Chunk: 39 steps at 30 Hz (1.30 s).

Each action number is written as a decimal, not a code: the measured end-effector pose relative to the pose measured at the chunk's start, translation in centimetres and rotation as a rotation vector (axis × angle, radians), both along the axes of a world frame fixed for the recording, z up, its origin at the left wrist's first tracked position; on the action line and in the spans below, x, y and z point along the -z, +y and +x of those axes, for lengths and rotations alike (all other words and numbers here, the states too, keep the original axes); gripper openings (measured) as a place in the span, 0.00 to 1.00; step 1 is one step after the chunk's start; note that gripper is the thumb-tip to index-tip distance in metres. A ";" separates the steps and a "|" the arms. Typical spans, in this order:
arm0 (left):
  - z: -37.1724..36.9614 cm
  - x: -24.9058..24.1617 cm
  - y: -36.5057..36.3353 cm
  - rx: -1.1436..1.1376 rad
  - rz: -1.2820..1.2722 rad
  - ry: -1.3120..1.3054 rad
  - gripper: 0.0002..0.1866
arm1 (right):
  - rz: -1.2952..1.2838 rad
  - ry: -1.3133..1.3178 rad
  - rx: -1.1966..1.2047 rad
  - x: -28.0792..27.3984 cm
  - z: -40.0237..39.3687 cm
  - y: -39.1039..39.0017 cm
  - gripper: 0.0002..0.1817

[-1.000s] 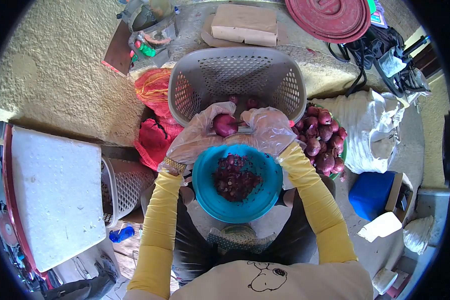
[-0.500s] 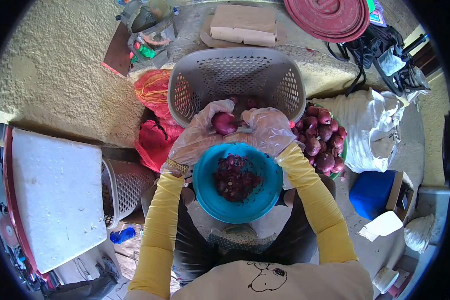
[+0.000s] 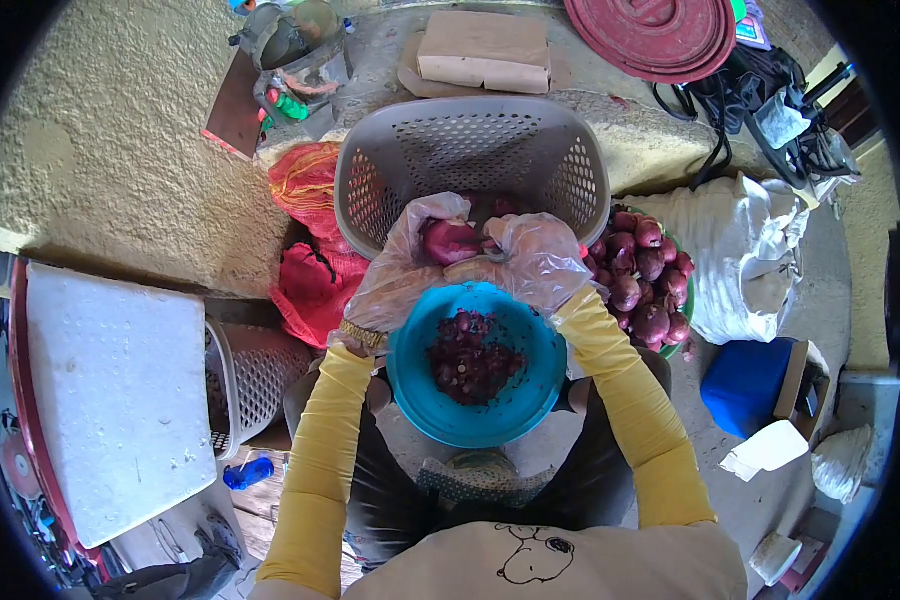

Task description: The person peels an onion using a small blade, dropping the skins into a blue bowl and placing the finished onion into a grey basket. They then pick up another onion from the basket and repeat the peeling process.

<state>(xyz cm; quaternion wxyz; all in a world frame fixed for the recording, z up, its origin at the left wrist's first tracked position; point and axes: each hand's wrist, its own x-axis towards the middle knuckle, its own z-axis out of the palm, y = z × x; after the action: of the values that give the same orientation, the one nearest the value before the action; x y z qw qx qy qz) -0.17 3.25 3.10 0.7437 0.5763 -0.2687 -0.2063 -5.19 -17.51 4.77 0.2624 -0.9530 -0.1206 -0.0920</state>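
The red onion point(image 3: 448, 240) is partly wrapped by the gloved left hand point(image 3: 402, 262). The right hand point(image 3: 536, 262) hides whatever tool it holds. Basket point(image 3: 400, 160) contents lie mostly behind both hands. The far red lid point(image 3: 660, 35) is cut off.

White foam slab point(image 3: 115, 390), blue box point(image 3: 745, 385), red lid point(image 3: 660, 35)

A grey laundry basket point(image 3: 473, 150) stands on the concrete floor point(image 3: 120, 150) (rough, sunlit), red mesh sacks point(image 3: 308, 240) left of it, a white sack point(image 3: 740, 250) right.

Two gloved hands point(image 3: 410, 265), two grey baskets point(image 3: 470, 150), one teal bowl point(image 3: 410, 390), one held onion point(image 3: 448, 240).
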 end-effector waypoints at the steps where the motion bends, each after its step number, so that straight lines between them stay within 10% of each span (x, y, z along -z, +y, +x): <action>1: 0.0 0.2 -0.1 0.001 0.001 0.000 0.39 | -0.003 0.039 0.009 -0.1 -0.1 0.0 0.37; 39: -0.7 1.9 -0.8 -0.012 -0.344 0.329 0.45 | 0.394 0.249 0.102 -1.0 -0.4 0.7 0.34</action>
<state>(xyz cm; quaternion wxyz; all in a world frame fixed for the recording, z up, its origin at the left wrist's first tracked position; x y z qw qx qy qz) -0.88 2.47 1.25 0.8660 0.4013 -0.1716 -0.2441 -5.54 -16.84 5.73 0.4510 -0.8923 -0.0186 -0.0087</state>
